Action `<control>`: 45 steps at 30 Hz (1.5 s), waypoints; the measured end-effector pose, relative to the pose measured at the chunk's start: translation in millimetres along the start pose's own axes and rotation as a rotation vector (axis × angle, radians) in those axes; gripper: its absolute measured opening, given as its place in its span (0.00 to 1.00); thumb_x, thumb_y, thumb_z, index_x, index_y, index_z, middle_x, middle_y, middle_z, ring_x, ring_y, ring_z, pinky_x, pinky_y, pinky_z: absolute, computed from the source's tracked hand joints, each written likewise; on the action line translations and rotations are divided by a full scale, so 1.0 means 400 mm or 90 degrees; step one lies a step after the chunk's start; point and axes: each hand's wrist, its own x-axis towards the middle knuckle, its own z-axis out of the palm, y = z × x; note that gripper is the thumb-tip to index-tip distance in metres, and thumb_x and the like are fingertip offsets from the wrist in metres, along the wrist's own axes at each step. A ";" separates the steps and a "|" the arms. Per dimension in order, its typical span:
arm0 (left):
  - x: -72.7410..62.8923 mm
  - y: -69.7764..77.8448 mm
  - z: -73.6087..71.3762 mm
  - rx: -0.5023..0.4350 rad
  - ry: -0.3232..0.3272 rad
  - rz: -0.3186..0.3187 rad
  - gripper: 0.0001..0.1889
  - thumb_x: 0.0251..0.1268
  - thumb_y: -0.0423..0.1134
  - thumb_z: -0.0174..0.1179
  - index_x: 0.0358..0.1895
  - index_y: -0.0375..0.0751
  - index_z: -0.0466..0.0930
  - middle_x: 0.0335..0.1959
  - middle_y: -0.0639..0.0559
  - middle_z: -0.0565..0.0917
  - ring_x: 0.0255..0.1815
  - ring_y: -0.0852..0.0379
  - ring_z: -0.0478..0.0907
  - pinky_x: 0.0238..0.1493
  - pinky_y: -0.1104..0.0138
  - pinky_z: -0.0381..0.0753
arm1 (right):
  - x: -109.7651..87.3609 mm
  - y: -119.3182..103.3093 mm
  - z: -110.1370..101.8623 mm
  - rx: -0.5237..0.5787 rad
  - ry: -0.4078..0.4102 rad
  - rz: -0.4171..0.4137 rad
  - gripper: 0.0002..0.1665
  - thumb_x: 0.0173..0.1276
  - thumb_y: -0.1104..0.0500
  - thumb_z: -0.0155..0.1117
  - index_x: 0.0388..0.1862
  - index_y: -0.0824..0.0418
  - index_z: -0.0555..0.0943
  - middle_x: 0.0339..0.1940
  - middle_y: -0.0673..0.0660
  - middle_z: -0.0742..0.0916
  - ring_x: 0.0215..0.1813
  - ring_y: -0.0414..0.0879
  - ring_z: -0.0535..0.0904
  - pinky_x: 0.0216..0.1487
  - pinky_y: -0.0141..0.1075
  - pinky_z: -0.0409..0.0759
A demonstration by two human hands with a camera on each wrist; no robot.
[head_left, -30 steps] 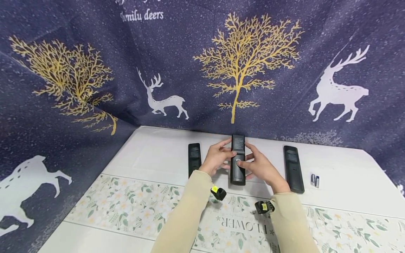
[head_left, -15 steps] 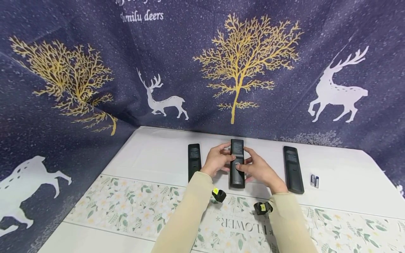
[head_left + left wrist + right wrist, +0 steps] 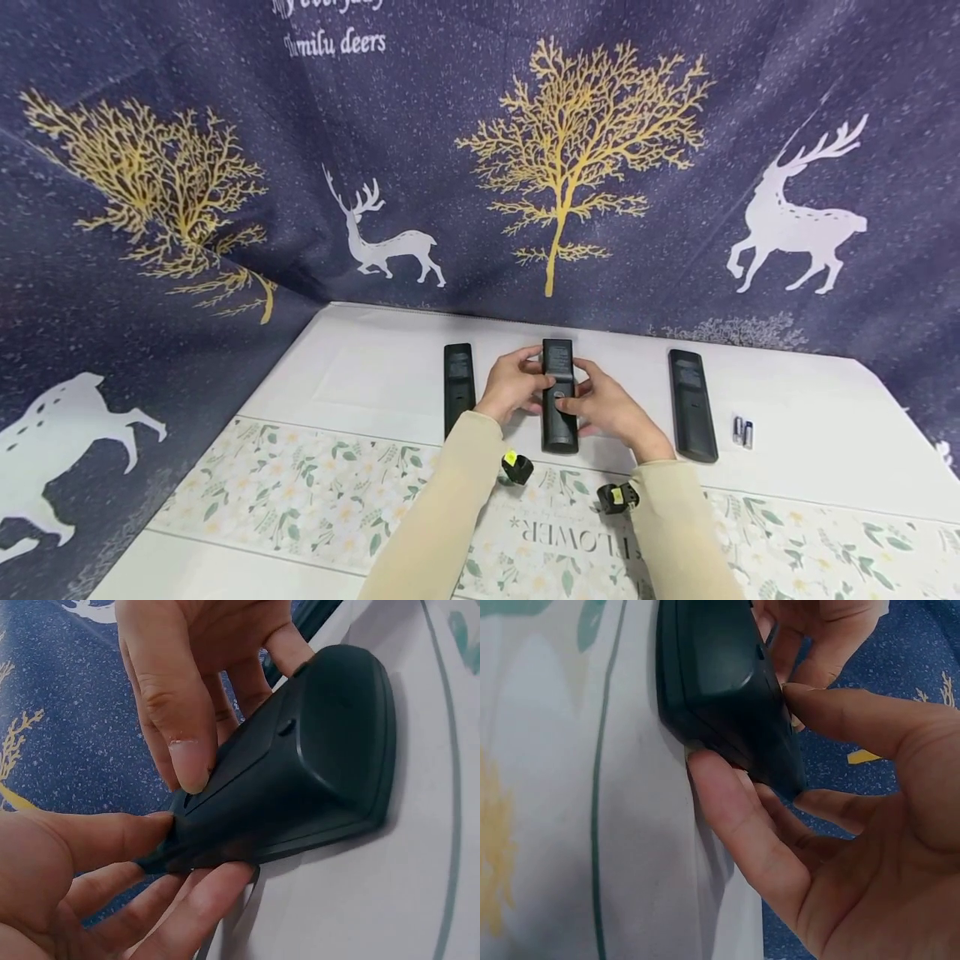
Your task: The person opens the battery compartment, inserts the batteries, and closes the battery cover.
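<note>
Both hands hold a black remote control (image 3: 558, 421), its back with the battery cover facing up, close above or on the white tabletop. My left hand (image 3: 513, 387) grips its left edge, thumb on the back and fingers along the side. From the right, my right hand (image 3: 611, 410) holds the other edge, its thumb (image 3: 193, 761) pressing near a small notch of the battery cover (image 3: 244, 761). The cover sits in place. In the right wrist view, the rounded end of the remote shows between the fingers (image 3: 735, 810) and the far hand.
A second black remote (image 3: 459, 379) lies left of the hands, partly behind the left sleeve. To the right lie a third remote (image 3: 693, 408) and two small batteries (image 3: 742, 432). A floral strip (image 3: 315, 479) crosses the white table (image 3: 375, 358); a dark-blue deer-print cloth (image 3: 480, 167) hangs behind.
The held remote and both hands have come a little toward me and slightly left. Both hands keep their hold, and the other remotes and batteries stay where they lie.
</note>
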 end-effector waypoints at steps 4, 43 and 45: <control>0.001 -0.004 0.001 0.003 0.004 -0.003 0.34 0.66 0.25 0.70 0.76 0.44 0.77 0.56 0.42 0.87 0.37 0.51 0.90 0.30 0.59 0.90 | 0.001 -0.001 0.000 -0.009 0.003 0.002 0.50 0.75 0.64 0.70 0.86 0.68 0.53 0.53 0.73 0.79 0.45 0.60 0.87 0.37 0.49 0.90; 0.004 -0.009 0.003 0.031 0.089 0.006 0.32 0.63 0.28 0.73 0.72 0.44 0.81 0.55 0.44 0.88 0.31 0.53 0.87 0.24 0.65 0.86 | 0.002 0.001 0.001 -0.098 0.025 0.022 0.42 0.76 0.58 0.71 0.80 0.72 0.64 0.60 0.75 0.81 0.41 0.55 0.88 0.35 0.46 0.89; -0.001 -0.004 0.005 0.016 0.083 0.015 0.31 0.63 0.29 0.73 0.72 0.43 0.81 0.53 0.44 0.89 0.34 0.53 0.88 0.26 0.64 0.87 | 0.000 0.003 -0.001 -0.099 0.026 0.022 0.42 0.76 0.57 0.70 0.80 0.72 0.64 0.61 0.75 0.80 0.41 0.55 0.88 0.35 0.46 0.90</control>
